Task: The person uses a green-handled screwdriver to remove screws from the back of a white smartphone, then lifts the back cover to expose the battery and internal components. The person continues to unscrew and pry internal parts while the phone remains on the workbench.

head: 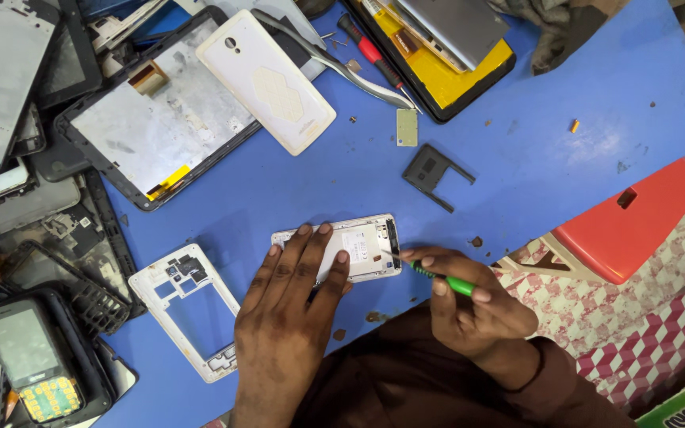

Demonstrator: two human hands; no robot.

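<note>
Blue matte tabletop (564,71): left hand (291,289) flat, pinning opened white phone (358,250); right hand (469,305) pinches green-handled screwdriver (445,279).

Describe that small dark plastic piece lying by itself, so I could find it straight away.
Start at the blue table and find the opened white phone under the left hand. Straight above the phone's right end lies the small black frame piece. Unlike the white parts around, it is dark, squarish, with thin arms.

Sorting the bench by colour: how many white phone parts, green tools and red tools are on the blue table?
White phone parts: 3 – back cover, bare frame, opened phone under the left hand
Green tools: 1 – screwdriver in the right hand
Red tools: 1 – screwdriver
Total: 5
</note>
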